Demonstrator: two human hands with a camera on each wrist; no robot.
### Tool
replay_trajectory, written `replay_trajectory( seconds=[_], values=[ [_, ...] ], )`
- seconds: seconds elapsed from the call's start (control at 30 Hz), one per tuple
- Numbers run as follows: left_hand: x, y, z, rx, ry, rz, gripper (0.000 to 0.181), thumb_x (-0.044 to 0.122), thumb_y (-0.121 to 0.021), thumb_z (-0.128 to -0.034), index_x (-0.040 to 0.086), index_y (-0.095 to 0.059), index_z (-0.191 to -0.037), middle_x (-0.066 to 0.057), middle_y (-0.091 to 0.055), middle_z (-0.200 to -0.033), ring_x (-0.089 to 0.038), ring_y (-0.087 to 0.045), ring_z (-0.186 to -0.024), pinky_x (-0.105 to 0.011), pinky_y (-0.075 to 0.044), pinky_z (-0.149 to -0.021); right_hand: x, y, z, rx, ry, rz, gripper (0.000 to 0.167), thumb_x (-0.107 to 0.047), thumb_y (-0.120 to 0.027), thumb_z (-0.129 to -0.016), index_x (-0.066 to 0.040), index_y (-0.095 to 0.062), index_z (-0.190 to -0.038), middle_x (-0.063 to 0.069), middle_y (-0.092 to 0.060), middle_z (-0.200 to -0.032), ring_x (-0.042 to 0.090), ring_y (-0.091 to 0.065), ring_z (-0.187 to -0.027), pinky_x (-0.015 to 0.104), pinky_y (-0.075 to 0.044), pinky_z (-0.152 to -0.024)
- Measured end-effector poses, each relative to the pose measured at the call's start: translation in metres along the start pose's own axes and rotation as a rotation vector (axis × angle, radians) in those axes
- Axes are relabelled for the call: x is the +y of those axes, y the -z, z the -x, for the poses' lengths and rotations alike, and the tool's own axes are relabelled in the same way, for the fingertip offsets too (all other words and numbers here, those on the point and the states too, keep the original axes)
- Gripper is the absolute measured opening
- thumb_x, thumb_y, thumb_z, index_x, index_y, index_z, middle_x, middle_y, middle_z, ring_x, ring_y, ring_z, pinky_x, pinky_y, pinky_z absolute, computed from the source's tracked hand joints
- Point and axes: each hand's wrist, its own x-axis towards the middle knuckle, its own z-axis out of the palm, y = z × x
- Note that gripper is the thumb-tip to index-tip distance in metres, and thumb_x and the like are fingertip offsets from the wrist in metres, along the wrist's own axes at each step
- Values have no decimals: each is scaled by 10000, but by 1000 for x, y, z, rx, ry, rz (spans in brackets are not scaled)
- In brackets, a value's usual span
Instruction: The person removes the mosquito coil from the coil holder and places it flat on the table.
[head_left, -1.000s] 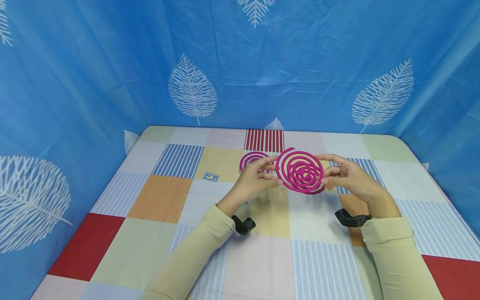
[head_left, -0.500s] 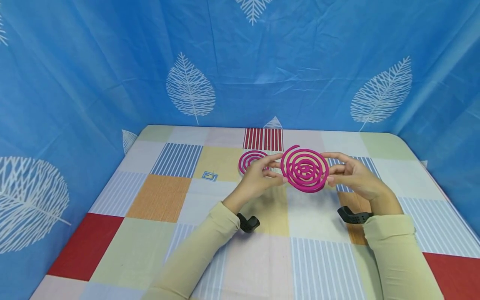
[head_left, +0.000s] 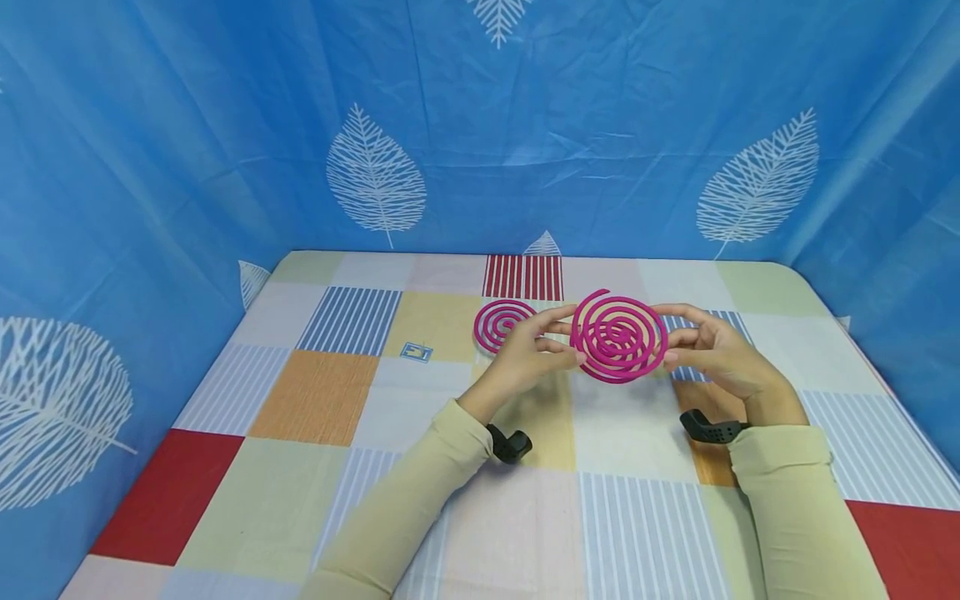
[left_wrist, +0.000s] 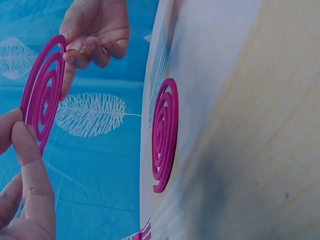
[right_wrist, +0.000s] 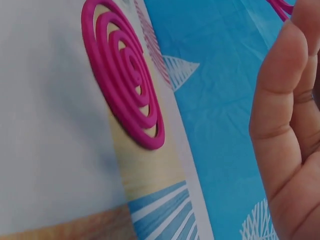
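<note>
In the head view both hands hold a magenta mosquito coil [head_left: 615, 380] upright above the table. My left hand [head_left: 517, 360] pinches its left edge between thumb and fingers. On the opposite edge, my right hand [head_left: 723, 360] grips the rim with curled fingers and thumb. A second magenta coil [head_left: 507, 323] lies flat on the cloth, partly hidden behind the left hand. Both wrist views show a coil on the tabletop [left_wrist: 174, 130]; in the head view it appears overlapped by the held coil.
A patchwork cloth [head_left: 255, 500] covers the table. Blue curtains [head_left: 487, 167] with white leaf prints hang behind and at both sides. A small blue-outlined print [head_left: 417, 352] shows on the cloth left of the coils. Black wrist cameras [head_left: 512, 445] sit below both hands.
Both hands and the held mosquito coil have shifted slightly right in the head view, and the coil's tilt has changed a little. The left table coil is now less covered by the hand.
</note>
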Motion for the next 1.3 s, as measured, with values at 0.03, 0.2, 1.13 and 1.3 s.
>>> replay_trajectory(
  seconds=[0.03, 0.2, 1.13, 1.3],
  values=[
    [0, -1, 0, 0, 2, 6, 708, -13, -782, -930, 48, -531, -1589, -212, -668, -1352, -239, -760, -1026, -284, -603, -892, 1, 1, 0, 4, -1, -6, 606, 191, -584, -999, -226, -639, -1434, 81, -813, -1033, 159, -779, -940, 286, -632, -855],
    [-2, -5, -2, 0, 11, 34, 713, -11, -786, -926, 62, -536, -1591, -190, -679, -1349, -238, -763, -1049, -283, -595, -897, 5, 7, 3, -6, 26, -29, 602, 188, -576, -1006, -217, -645, -1446, 83, -815, -1041, 160, -785, -949, 296, -627, -898],
    [-13, -35, -18, 30, 27, 102, 673, -34, -788, -941, 99, -579, -1567, -91, -701, -1269, -130, -725, -956, -255, -615, -871, 12, 32, 23, 3, 51, -69, 594, 199, -538, -1021, -186, -646, -1460, 59, -812, -1102, 163, -776, -1025, 285, -613, -933],
    [-14, -43, -22, 34, 18, 117, 658, -38, -786, -938, 90, -592, -1554, -94, -723, -1273, -199, -752, -1024, -253, -617, -874, 11, 37, 29, -4, 36, -84, 584, 187, -547, -1027, -183, -636, -1472, 60, -807, -1110, 159, -774, -1026, 301, -624, -925]
  ],
)
